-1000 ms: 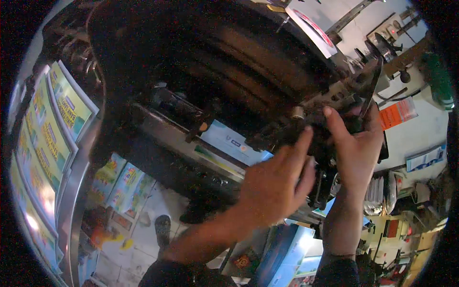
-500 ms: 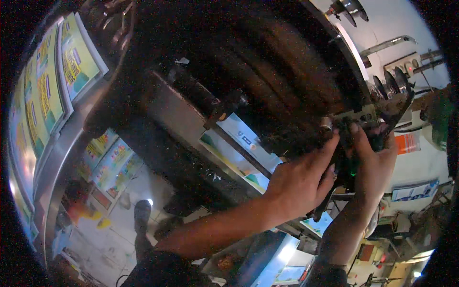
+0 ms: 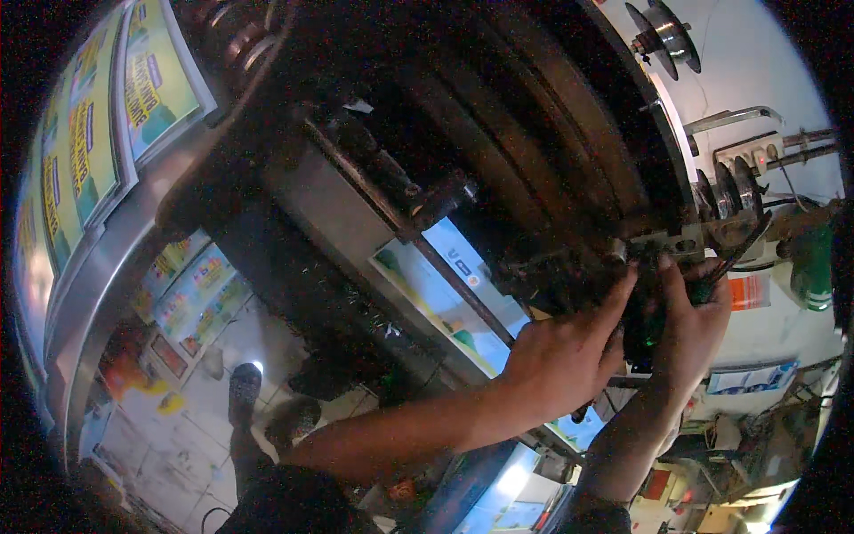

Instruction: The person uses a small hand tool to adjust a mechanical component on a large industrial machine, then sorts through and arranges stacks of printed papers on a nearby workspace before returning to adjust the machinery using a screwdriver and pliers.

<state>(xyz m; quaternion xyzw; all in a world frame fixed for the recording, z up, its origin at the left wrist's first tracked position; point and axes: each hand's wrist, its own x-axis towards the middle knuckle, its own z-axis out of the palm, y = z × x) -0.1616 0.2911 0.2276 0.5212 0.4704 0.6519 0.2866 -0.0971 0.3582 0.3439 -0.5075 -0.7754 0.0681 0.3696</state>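
Observation:
My left hand is at a dark machine assembly right of centre. Its index finger stretches up to just below a small shiny metal cylinder; the other fingers are curled, their tips partly hidden. On the right side of the same assembly is my right hand, index finger raised, with the others bent behind dark parts. Both hands seem to grip the assembly, but shadow hides exactly what lies between their fingers. A light metal bracket sits just above the fingertips.
Printed sheets lie at the left by a curved metal edge. A printed panel shows below the machine's dark rollers. At upper right are metal spools and a bent metal arm. A green object stands far right.
The whole view has shifted slightly, and the machine now sits a little lower in it. Both hands stay at the same dark assembly, with only small finger movement.

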